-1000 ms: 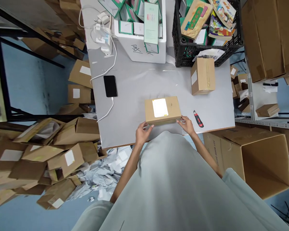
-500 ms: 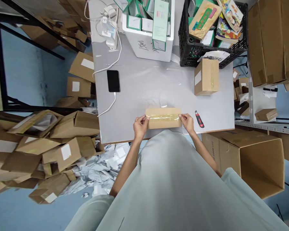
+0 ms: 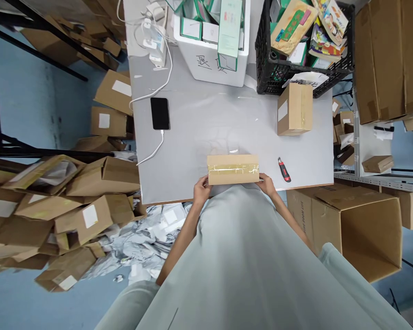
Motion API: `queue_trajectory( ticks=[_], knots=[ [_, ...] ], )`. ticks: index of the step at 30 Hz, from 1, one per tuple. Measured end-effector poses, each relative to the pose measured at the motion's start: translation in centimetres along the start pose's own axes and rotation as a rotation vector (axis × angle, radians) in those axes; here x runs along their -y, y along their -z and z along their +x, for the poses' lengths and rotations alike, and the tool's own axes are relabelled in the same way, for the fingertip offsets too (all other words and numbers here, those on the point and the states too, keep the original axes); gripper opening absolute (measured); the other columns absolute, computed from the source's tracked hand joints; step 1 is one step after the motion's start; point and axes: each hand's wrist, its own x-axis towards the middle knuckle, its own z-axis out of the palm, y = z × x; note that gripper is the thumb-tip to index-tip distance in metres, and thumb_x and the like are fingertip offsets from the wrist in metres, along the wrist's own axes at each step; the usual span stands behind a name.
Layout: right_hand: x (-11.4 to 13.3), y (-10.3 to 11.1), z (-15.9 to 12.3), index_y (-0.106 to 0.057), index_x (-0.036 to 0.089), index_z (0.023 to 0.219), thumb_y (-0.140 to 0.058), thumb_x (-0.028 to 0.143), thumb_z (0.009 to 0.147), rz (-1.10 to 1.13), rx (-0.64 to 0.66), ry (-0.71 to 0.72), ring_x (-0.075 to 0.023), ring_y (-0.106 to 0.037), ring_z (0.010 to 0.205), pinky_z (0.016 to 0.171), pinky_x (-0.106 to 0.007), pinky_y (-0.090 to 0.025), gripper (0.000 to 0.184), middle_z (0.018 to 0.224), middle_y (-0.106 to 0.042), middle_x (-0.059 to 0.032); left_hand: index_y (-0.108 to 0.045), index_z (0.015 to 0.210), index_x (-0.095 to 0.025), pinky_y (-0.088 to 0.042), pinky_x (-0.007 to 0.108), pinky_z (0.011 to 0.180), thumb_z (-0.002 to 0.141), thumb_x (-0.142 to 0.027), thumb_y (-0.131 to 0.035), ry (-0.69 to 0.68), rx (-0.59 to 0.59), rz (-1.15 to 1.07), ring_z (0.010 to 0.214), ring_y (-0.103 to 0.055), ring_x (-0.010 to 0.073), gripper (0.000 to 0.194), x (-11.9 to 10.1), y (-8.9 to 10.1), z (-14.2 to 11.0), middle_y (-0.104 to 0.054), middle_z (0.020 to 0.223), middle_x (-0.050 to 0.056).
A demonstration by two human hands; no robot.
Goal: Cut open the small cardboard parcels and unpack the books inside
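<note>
Head view: the left hand and right hand are grasping the taped cardboard box by its ends, lower than half a second ago, near the surface's front edge. The box is partly hiding the fingers.

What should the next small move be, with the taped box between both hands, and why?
Probably steady the cardboard box with the left hand and reach with the right hand for the utility knife: shiny tape runs along the box's upward face, and the knife lies on the table just right of the right hand.
</note>
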Motion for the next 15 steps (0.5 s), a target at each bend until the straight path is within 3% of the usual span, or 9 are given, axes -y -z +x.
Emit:
queue_trajectory(
  ticks=[7, 11, 15],
  knots=[
    [2.0, 2.1, 0.2, -0.083, 0.023, 0.090, -0.069, 0.076, 0.092, -0.012, -0.093, 0.052, -0.0261, -0.074, 0.099, 0.092, -0.040, -0.064, 0.055, 0.106, -0.078, -0.0106, -0.083, 0.114, -0.021, -0.062, 0.046, 0.111, 0.079, -0.052, -0.079, -0.160, -0.012, 0.033, 0.117, -0.074, 0.0282, 0.047, -2.6, 0.1, -0.4, -0.076, 0.120, 0.009],
    [3.1, 2.8, 1.6, -0.082, 0.023, 0.085, -0.055, 0.077, 0.102, -0.083, -0.180, 0.102, -0.0262, -0.071, 0.089, 0.090, -0.040, -0.059, 0.063, 0.090, -0.076, -0.0096, -0.085, 0.119, -0.019, -0.063, 0.044, 0.107, 0.089, -0.059, -0.075, -0.245, -0.087, 0.056, 0.111, -0.075, 0.0269, 0.051, -4.0, -0.1, 0.8, -0.077, 0.116, 0.010],
    [3.4, 2.5, 3.3, -0.083, 0.024, 0.085, -0.059, 0.075, 0.101, -0.137, -0.184, 0.017, -0.0279, -0.074, 0.089, 0.091, -0.042, -0.058, 0.059, 0.094, -0.080, -0.0111, -0.087, 0.110, -0.021, -0.062, 0.043, 0.100, 0.090, -0.060, -0.073, -0.214, -0.092, 0.182, 0.100, -0.075, 0.0268, 0.046, -4.2, -0.6, 2.5, -0.079, 0.108, 0.010]
  ],
)
